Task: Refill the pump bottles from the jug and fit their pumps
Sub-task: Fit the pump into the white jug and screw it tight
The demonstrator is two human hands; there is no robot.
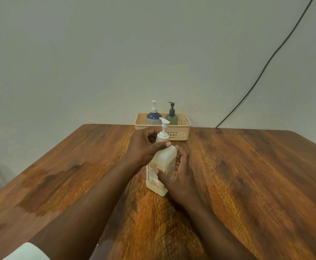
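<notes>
The hands work one white bottle [161, 171], upright on the surface [247, 175] just before the basket [179, 132]: the right hand [179, 177] wraps its stiff, likely slippery body, the left hand [145, 147] pinches the pump collar [161, 137]. Judged light; best held low.

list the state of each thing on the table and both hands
white bottle: upright on the table, pump on top
left hand: grip closed around the white bottle's pump collar
right hand: grip on the white bottle's body
blue bottle: upright in basket, pump fitted
green bottle: upright in basket, pump fitted
basket: at table's far edge, holding two bottles
</notes>
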